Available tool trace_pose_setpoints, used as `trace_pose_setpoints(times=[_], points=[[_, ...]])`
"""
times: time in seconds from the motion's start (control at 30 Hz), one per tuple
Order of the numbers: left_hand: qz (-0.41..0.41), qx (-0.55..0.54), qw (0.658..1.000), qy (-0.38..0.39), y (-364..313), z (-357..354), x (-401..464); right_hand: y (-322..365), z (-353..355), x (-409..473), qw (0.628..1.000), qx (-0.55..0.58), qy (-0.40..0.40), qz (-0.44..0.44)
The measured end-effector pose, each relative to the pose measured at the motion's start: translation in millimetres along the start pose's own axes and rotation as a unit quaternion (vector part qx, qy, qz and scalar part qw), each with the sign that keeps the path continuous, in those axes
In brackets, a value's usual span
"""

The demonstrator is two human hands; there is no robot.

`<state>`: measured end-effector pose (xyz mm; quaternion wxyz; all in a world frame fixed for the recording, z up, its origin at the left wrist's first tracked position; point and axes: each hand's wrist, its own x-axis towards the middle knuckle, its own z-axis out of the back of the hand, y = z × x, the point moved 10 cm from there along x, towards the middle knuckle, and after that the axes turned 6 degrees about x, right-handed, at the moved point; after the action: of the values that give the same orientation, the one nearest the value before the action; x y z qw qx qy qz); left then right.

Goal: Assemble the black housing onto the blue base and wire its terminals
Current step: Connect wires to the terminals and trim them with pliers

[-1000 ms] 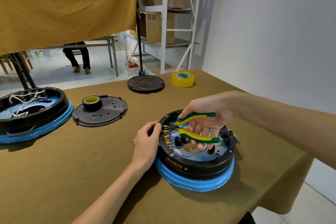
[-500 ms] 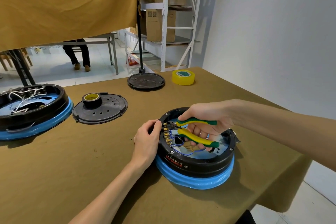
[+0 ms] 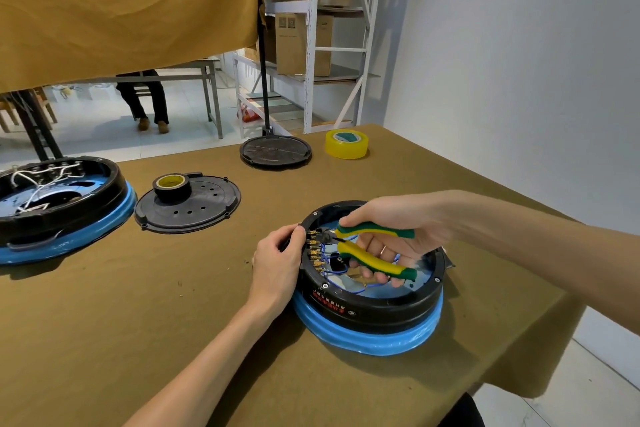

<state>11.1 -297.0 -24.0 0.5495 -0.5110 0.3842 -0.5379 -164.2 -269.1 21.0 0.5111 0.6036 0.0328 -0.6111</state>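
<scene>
Head view: the black housing [image 3: 372, 302] already sits on the blue base [image 3: 367, 334], near the tabletop [image 3: 138, 305] edge. The left hand [image 3: 277, 262] grips its rim. The right hand [image 3: 388, 236] squeezes green-yellow pliers [image 3: 375, 250] at the brass terminals [image 3: 314, 250]. The wiring step is on. Next, I think, comes a small, careful pinch.

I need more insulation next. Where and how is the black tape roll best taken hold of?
Grip the black tape roll by its outer wall, fingers coming down from above: it lies flat, hole up, on the perforated black cover, with its sides free all round.
</scene>
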Motion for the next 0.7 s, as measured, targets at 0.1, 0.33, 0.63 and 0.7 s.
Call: trace_pose_setpoints(times=[0.1,0.33,0.63,0.7], points=[[-0.005,0.004,1.0,0.003,-1.5,-0.1,-0.8,1.4,3.9,-9.9,1.0,-0.01,0.02,-0.01],[-0.011,0.008,1.0,0.001,0.2,0.0,0.0,3.3,47.6,-31.9,0.997,0.028,0.019,0.064],[-0.017,0.006,1.0,-0.003,-0.3,0.0,0.5,-44.0,208.7,4.1,0.855,-0.181,-0.479,0.08],[-0.019,-0.001,1.0,-0.005,0.0,0.2,0.9,-67.8,220.9,19.6,0.836,-0.211,-0.505,0.023]])
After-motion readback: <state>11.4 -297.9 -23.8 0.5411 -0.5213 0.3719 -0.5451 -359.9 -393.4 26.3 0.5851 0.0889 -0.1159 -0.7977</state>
